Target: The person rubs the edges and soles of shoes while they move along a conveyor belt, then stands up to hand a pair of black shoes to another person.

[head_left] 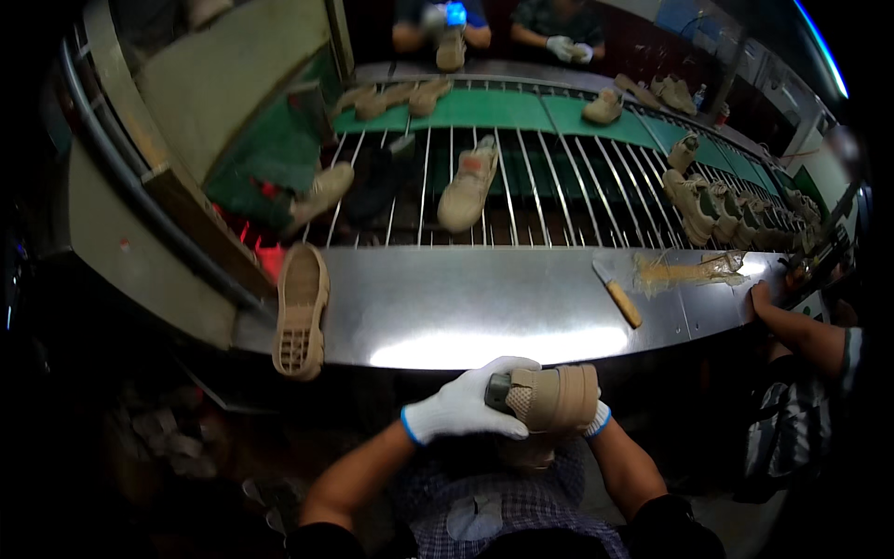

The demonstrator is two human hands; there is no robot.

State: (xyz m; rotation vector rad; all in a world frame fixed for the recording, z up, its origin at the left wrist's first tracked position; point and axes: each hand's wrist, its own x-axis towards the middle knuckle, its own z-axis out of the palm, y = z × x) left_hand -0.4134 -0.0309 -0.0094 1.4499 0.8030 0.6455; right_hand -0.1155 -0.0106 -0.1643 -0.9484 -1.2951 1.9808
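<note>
A tan shoe (557,399) with a thick sole is held close in front of my body, below the metal counter's front edge. My left hand (466,405), in a white knit glove with a blue cuff, grips it around the dark collar, thumb and fingers on either side. Behind the shoe's right side is my right hand (600,421), gloved the same way; only its edge and cuff show, and its fingers are hidden. A loose tan sole (303,312) lies on the counter at the left. Towards the right lies a knife (617,295) with a yellowish handle.
Beyond the metal counter (466,298) runs a rack of metal rods carrying a tan shoe (468,186). Several shoes (726,210) line its right end. Brown tape (689,270) sticks to the counter. Two people work across; another person's arm (801,331) rests at right.
</note>
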